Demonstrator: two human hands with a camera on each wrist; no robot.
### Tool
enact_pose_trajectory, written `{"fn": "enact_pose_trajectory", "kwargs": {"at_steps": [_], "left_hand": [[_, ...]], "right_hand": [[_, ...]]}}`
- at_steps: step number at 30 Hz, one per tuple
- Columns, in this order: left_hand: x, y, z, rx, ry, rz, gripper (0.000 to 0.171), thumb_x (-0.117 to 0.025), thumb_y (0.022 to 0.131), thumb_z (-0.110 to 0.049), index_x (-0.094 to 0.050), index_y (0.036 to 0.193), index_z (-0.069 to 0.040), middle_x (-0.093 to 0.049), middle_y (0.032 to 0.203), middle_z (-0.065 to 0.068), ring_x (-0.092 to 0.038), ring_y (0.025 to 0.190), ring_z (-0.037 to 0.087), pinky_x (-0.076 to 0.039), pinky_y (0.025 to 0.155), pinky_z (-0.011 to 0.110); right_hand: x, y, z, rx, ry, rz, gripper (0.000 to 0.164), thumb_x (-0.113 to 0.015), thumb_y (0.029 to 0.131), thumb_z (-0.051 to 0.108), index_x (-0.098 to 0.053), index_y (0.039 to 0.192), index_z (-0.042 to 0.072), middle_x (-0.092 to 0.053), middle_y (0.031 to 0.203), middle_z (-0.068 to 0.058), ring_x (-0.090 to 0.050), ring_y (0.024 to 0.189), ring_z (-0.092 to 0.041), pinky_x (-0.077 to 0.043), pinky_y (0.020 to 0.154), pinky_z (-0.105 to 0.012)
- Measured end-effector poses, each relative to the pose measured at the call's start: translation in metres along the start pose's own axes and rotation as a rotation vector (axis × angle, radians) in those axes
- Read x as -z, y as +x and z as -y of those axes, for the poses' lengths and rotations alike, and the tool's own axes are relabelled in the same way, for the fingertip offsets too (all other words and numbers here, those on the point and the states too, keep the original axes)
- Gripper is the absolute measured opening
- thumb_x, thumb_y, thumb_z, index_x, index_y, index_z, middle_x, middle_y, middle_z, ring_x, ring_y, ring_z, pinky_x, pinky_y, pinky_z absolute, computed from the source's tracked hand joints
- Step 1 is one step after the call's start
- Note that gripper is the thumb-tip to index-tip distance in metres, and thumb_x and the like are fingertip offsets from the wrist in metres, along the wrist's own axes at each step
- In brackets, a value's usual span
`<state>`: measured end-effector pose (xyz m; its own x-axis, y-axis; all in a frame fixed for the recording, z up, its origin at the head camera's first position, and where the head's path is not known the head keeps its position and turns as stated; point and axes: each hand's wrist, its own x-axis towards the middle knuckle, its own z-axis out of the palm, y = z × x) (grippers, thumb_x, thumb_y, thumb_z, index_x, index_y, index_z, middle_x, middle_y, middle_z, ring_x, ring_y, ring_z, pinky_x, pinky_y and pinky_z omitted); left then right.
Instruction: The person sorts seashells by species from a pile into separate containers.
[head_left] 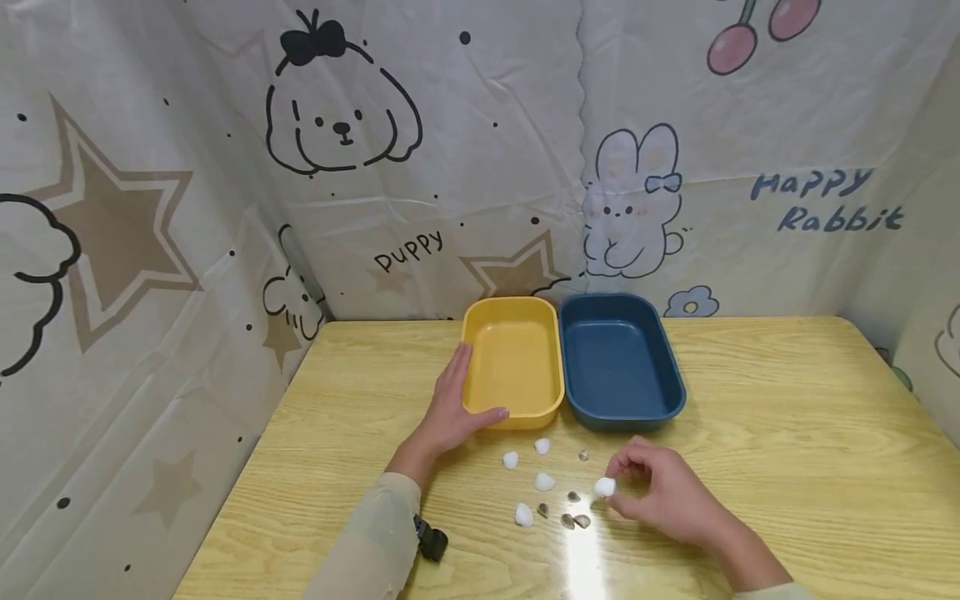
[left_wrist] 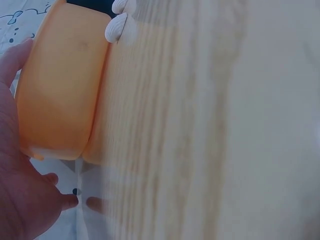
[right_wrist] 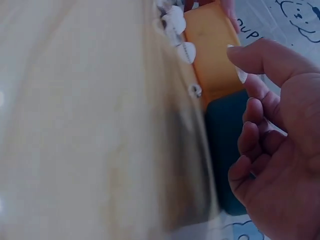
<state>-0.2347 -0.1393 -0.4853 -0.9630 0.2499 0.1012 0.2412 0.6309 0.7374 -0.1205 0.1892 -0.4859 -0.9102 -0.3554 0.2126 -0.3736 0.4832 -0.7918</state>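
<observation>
My right hand (head_left: pixel 667 492) pinches a white seashell (head_left: pixel 604 487) between thumb and fingertips, above the table in front of the blue tray (head_left: pixel 622 421). In the right wrist view only the edge of the pinched shell (right_wrist: pixel 242 75) shows at the fingertips. My left hand (head_left: pixel 453 412) rests against the near left corner of the yellow tray (head_left: pixel 513 421), fingers straight along its side and thumb over the front rim. Other white shells (head_left: pixel 544 482) and small brown shells (head_left: pixel 567 522) lie scattered on the table between my hands.
Both trays stand side by side at the back of the wooden table (head_left: pixel 787 433), their insides bare. A printed curtain (head_left: pixel 487 167) hangs right behind them and along the left. A black buckle (head_left: pixel 431 539) sits by my left sleeve.
</observation>
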Motion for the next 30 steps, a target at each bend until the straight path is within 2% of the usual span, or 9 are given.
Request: {"fn": "enact_pose_trajectory", "kwargs": {"at_steps": [6, 9, 13, 19, 22, 26, 30], "left_hand": [[0.000, 0.000, 0.001, -0.004, 0.002, -0.001, 0.121, -0.081, 0.077, -0.056, -0.001, 0.162, -0.026, 0.003, 0.166, -0.010, -0.003, 0.150, 0.023, -0.013, 0.117, 0.050], [0.000, 0.000, 0.002, -0.003, -0.002, 0.000, 0.121, -0.080, 0.076, -0.058, -0.001, 0.162, -0.026, 0.003, 0.166, -0.011, -0.003, 0.150, 0.022, -0.013, 0.117, 0.051], [0.000, -0.001, 0.002, -0.001, -0.004, 0.005, 0.122, -0.079, 0.076, -0.061, -0.001, 0.162, -0.027, 0.004, 0.166, -0.011, -0.003, 0.150, 0.022, -0.013, 0.117, 0.051], [0.001, -0.001, 0.002, -0.015, -0.012, 0.000, 0.122, -0.080, 0.075, -0.060, -0.002, 0.162, -0.026, 0.002, 0.166, -0.009, -0.004, 0.150, 0.024, -0.013, 0.116, 0.051], [0.001, -0.001, 0.002, -0.018, -0.013, 0.001, 0.122, -0.080, 0.076, -0.058, -0.002, 0.162, -0.025, 0.002, 0.166, -0.009, -0.004, 0.150, 0.025, -0.014, 0.116, 0.051], [0.001, -0.001, 0.002, -0.009, -0.018, 0.005, 0.122, -0.081, 0.075, -0.058, -0.001, 0.162, -0.026, 0.002, 0.166, -0.011, -0.004, 0.150, 0.024, -0.014, 0.116, 0.052], [0.001, -0.001, 0.002, -0.008, -0.016, 0.002, 0.122, -0.080, 0.075, -0.058, -0.001, 0.162, -0.026, 0.003, 0.166, -0.012, -0.005, 0.150, 0.024, -0.015, 0.116, 0.051]], "right_hand": [[0.007, 0.018, 0.018, 0.098, -0.036, -0.085, 0.041, -0.090, 0.067, 0.002, -0.066, 0.089, 0.026, -0.058, 0.086, 0.006, -0.054, 0.079, -0.019, -0.047, 0.065, -0.033], [0.010, 0.030, 0.026, 0.141, -0.022, -0.111, 0.041, -0.090, 0.066, 0.000, -0.066, 0.089, 0.024, -0.057, 0.087, 0.009, -0.053, 0.079, -0.015, -0.047, 0.064, -0.031], [0.013, 0.046, 0.034, 0.169, -0.016, -0.130, 0.039, -0.090, 0.067, -0.001, -0.067, 0.089, 0.021, -0.057, 0.087, 0.008, -0.053, 0.080, -0.013, -0.047, 0.065, -0.027], [0.013, 0.066, 0.040, 0.149, -0.044, -0.143, 0.032, -0.089, 0.072, 0.005, -0.067, 0.090, 0.021, -0.059, 0.087, -0.002, -0.054, 0.079, -0.024, -0.047, 0.066, -0.033], [0.011, 0.075, 0.040, 0.123, -0.043, -0.145, 0.029, -0.088, 0.074, 0.008, -0.067, 0.091, 0.020, -0.058, 0.086, -0.004, -0.053, 0.079, -0.024, -0.046, 0.067, -0.035], [0.009, 0.087, 0.038, 0.092, -0.046, -0.157, 0.027, -0.088, 0.075, 0.009, -0.068, 0.091, 0.018, -0.056, 0.085, -0.001, -0.051, 0.080, -0.022, -0.045, 0.069, -0.034], [0.005, 0.100, 0.037, 0.078, -0.040, -0.166, 0.026, -0.087, 0.076, 0.011, -0.068, 0.092, 0.017, -0.055, 0.086, 0.002, -0.052, 0.082, -0.027, -0.045, 0.071, -0.040]]}}
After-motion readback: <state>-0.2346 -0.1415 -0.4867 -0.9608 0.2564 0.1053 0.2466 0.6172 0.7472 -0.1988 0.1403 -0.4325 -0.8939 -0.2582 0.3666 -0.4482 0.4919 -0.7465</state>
